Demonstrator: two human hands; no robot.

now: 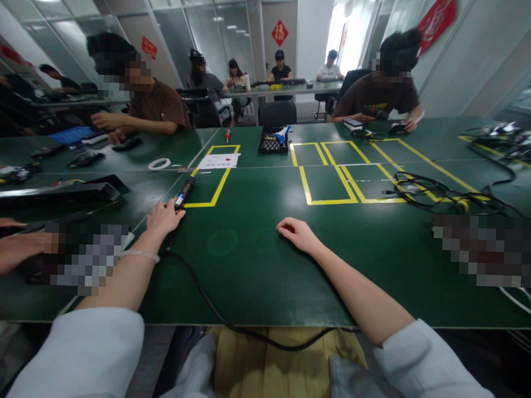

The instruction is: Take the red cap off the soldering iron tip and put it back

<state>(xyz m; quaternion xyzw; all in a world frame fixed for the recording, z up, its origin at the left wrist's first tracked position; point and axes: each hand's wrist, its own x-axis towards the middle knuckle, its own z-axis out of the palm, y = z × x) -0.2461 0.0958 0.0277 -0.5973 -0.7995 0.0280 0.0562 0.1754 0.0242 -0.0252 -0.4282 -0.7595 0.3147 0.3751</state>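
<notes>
My left hand [164, 218] is closed around the near end of a black corded tool [185, 191] with a pale and blue label, much like an electric screwdriver. The tool lies over the left edge of a yellow tape outline [214, 197] and points away from me. A black cable [205, 301] runs from near this hand over the table's front edge and across my lap. My right hand [301, 236] rests on the green table [245, 268], fingers loosely curled in, with nothing visible in them. A white printed sheet [218, 161] lies just beyond the tool.
A black tray [273, 141] with a blue-and-white item stands at the back. Further tape outlines [333, 200] lie right of centre, with coiled black cables [422, 187] beyond. A white tape ring [159, 164] sits at left. Co-workers' hands [24, 246] are close on my left.
</notes>
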